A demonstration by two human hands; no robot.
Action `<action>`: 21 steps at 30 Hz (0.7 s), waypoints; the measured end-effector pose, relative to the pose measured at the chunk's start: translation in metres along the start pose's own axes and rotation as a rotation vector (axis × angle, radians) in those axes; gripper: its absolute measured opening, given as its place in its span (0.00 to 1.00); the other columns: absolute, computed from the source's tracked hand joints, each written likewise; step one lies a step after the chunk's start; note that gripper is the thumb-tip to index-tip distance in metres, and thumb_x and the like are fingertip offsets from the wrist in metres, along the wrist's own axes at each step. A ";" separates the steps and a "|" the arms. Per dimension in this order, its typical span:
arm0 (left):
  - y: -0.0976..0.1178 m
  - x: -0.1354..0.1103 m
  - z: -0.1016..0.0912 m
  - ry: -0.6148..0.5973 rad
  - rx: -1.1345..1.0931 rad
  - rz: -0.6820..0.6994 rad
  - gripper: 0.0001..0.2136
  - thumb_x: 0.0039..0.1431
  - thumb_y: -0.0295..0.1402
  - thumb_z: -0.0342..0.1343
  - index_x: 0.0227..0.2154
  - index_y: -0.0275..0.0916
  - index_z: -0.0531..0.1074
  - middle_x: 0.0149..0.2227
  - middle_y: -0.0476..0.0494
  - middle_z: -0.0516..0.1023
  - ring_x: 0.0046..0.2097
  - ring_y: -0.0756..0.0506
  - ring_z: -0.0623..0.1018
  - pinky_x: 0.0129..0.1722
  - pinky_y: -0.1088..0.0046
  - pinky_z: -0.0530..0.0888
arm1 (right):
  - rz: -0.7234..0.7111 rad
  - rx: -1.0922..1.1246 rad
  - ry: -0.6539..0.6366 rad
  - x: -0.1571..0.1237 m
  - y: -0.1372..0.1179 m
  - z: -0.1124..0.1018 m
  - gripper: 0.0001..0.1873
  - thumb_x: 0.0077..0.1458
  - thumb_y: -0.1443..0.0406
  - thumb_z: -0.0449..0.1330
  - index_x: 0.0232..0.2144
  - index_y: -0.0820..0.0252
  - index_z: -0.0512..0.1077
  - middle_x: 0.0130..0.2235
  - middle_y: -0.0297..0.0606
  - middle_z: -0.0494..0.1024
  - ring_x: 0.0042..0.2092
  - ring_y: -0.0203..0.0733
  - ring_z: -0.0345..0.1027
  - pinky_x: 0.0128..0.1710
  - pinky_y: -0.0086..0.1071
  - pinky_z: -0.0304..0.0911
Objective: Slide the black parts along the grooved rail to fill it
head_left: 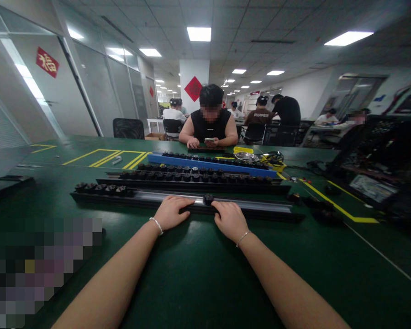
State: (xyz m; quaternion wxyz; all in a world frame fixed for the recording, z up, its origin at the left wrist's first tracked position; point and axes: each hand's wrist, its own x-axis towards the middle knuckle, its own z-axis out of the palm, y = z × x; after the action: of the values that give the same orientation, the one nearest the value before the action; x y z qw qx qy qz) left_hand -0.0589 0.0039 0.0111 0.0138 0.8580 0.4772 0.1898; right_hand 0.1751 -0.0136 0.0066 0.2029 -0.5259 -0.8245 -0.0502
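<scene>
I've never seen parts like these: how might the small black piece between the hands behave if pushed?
The small black piece would probably slide along the shiny, smooth-looking strip. Its squat shape suggests it wouldn't tip readily. Much smaller than the right hand, it may be light.

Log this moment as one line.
left hand: on near rail | right hand: at lone black piece | near rail: more black pieces, left end | behind: blue rail
</scene>
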 end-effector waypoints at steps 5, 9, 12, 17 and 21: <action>0.000 0.000 0.000 -0.009 0.015 -0.003 0.20 0.53 0.37 0.52 0.51 0.49 0.66 0.50 0.51 0.73 0.51 0.44 0.70 0.51 0.63 0.60 | 0.017 -0.012 0.009 0.000 0.001 0.000 0.18 0.53 0.68 0.49 0.45 0.54 0.68 0.42 0.37 0.75 0.44 0.41 0.64 0.48 0.34 0.49; 0.000 0.000 0.000 -0.006 0.012 -0.003 0.20 0.53 0.37 0.51 0.51 0.49 0.66 0.50 0.52 0.73 0.51 0.45 0.71 0.51 0.63 0.60 | 0.028 -0.013 0.009 0.000 0.004 -0.001 0.17 0.52 0.67 0.49 0.45 0.54 0.68 0.40 0.37 0.75 0.43 0.41 0.64 0.48 0.34 0.49; 0.001 0.000 -0.001 -0.004 0.011 -0.003 0.20 0.53 0.37 0.51 0.51 0.49 0.66 0.50 0.52 0.73 0.51 0.45 0.71 0.50 0.63 0.60 | 0.041 -0.017 0.003 -0.001 0.004 -0.002 0.17 0.52 0.67 0.49 0.44 0.55 0.68 0.40 0.38 0.75 0.43 0.41 0.64 0.47 0.34 0.49; 0.002 0.000 -0.002 -0.007 0.014 -0.009 0.20 0.53 0.37 0.51 0.51 0.49 0.66 0.50 0.51 0.74 0.51 0.45 0.71 0.50 0.63 0.60 | 0.047 -0.033 0.018 -0.001 0.005 -0.002 0.16 0.52 0.67 0.50 0.44 0.55 0.69 0.39 0.37 0.75 0.42 0.41 0.64 0.46 0.34 0.50; 0.002 0.000 -0.002 -0.005 0.011 -0.008 0.20 0.53 0.37 0.52 0.51 0.48 0.66 0.50 0.51 0.74 0.50 0.45 0.71 0.50 0.63 0.60 | 0.063 -0.043 0.029 -0.002 0.006 -0.003 0.15 0.52 0.67 0.49 0.42 0.55 0.69 0.38 0.37 0.76 0.41 0.40 0.65 0.45 0.34 0.50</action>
State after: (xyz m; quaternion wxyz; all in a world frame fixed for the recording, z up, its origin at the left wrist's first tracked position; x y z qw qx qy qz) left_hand -0.0580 0.0030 0.0130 0.0107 0.8566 0.4816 0.1850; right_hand 0.1817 -0.0131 0.0076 0.2049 -0.5549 -0.8033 -0.0692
